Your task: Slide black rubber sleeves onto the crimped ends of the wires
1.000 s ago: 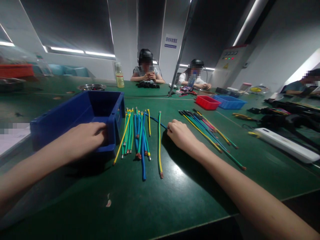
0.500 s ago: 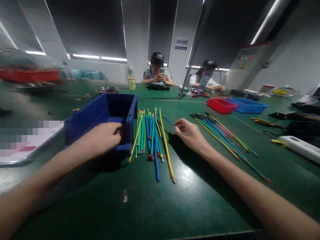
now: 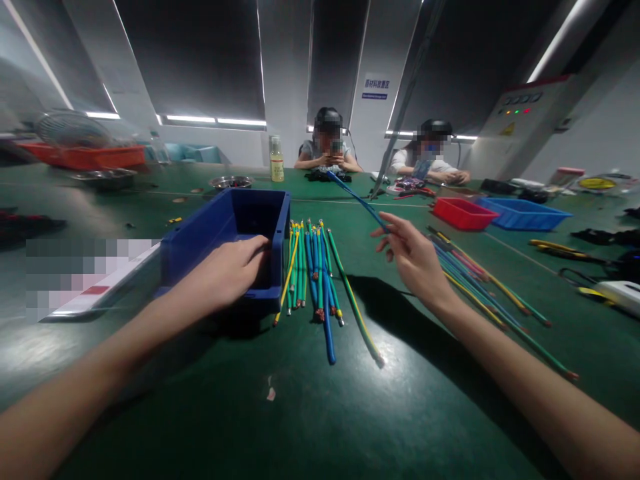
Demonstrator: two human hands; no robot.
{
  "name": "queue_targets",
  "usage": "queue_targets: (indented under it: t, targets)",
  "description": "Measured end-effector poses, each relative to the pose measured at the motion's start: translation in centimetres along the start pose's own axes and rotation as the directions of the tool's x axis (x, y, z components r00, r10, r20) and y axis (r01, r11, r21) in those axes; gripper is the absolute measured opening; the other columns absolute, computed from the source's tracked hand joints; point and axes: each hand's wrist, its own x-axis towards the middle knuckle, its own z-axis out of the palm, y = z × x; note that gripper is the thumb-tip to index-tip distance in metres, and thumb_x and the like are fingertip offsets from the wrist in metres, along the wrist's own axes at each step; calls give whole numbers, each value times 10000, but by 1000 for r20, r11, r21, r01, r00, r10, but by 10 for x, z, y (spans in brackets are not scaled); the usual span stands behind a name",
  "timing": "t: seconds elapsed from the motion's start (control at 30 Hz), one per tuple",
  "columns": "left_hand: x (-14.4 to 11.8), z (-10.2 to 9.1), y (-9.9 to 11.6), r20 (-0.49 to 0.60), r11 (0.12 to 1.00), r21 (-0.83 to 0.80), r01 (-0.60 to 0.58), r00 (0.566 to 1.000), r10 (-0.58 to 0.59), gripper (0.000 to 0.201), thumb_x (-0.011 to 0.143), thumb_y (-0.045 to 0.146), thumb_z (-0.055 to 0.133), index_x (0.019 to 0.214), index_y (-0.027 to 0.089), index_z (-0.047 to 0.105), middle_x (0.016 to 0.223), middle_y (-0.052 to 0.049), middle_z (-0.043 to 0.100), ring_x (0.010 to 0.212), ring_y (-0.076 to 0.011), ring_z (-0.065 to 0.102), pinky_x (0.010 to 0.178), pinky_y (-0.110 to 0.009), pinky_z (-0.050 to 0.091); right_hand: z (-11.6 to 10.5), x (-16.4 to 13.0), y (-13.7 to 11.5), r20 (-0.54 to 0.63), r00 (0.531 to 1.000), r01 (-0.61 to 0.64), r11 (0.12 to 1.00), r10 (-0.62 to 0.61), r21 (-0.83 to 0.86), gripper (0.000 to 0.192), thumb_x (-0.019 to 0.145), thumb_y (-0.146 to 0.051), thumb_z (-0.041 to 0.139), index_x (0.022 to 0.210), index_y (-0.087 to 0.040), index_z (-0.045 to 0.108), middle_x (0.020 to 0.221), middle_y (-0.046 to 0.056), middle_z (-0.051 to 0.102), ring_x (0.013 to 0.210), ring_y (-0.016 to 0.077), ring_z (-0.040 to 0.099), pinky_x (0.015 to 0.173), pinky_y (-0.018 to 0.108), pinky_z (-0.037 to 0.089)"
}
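Note:
My right hand [image 3: 413,257] is closed on a blue wire [image 3: 357,199], lifted above the table and slanting up to the far left. My left hand [image 3: 235,267] reaches into a dark blue bin [image 3: 220,208]; its fingertips are hidden inside, so I cannot see what they touch. Right of the bin lies a pile of cut wires [image 3: 315,267] in blue, green and yellow, several with bare copper ends. A longer green-and-yellow wire [image 3: 353,290] lies apart on the pile's right side.
Beyond my right hand lie more coloured wires [image 3: 500,313] with black ends. A red tray [image 3: 464,217] and a light blue tray [image 3: 525,217] stand behind them. Farther back are a bottle [image 3: 277,160], a metal bowl [image 3: 231,182] and two seated people [image 3: 327,143].
My right hand has raised the blue wire off the table, up and to the right. The longer wire has rolled rightward from the pile. My left hand stays in the bin; the view has shifted.

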Motion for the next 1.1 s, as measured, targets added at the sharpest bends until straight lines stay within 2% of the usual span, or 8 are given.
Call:
queue_targets:
  t: [0.17,0.27,0.37,0.5,0.7,0.87,1.0,1.1]
  targets:
    - [-3,0,5,-106,999,-30,30,994,-33,391,904,422,345,1167,232,563,982,-72,702,849,-263,663,722,-358,461,-4,-4,-15,-57,997,-55,992,48,-117,259,904,-408,506,1011,-190,597,667,-34,466,552,99,440,492,226,353]
    - [-5,-1,10,-194,997,-68,43,979,-55,360,903,440,392,1152,224,537,875,-47,696,785,-238,656,674,-330,451,-5,-5,-20,-83,996,2,982,-18,-189,217,902,-391,522,816,-195,558,583,-52,429,502,90,402,484,230,323]
    - [-8,-4,16,-317,994,-108,4,947,-39,311,903,437,440,1097,221,554,924,-29,680,778,-191,635,679,-293,447,-4,-6,-23,-45,991,112,975,-123,-193,121,937,-300,460,927,-203,533,654,-34,511,534,96,454,531,236,378]
    - [-14,-7,23,-459,980,-84,-179,880,121,273,901,392,495,1068,209,609,1010,-32,671,801,-170,615,683,-273,449,-2,-9,-29,-14,971,227,943,-238,-244,178,955,-243,400,1096,-205,503,764,1,559,616,110,517,605,250,436]
    - [-17,-3,24,-505,922,33,-386,790,348,290,912,316,507,1158,188,593,1014,-53,647,920,-178,610,795,-288,462,3,-16,-35,-22,968,237,943,-249,-234,138,887,-314,568,956,-226,487,678,-41,520,545,94,503,498,217,403]
    - [-17,0,24,-508,922,55,-383,784,357,290,911,307,510,1150,164,592,1005,-59,651,919,-181,613,804,-288,458,3,-18,-38,84,954,299,922,-287,-247,324,926,-246,508,1245,-246,451,644,-73,530,489,87,450,523,221,394]
    - [-17,-2,25,-535,923,13,-385,777,332,283,909,280,518,1152,164,607,962,-52,646,901,-172,608,806,-287,453,2,-18,-38,206,906,418,861,-371,-289,208,952,-203,448,1123,-239,561,903,12,662,712,114,605,624,230,432]
    - [-18,-3,26,-525,907,-10,-420,774,353,289,901,265,532,1167,178,606,953,-45,637,877,-162,602,789,-278,460,3,-17,-38,254,895,435,845,-367,-311,171,959,-196,420,1083,-207,538,869,32,643,729,133,607,610,239,421]
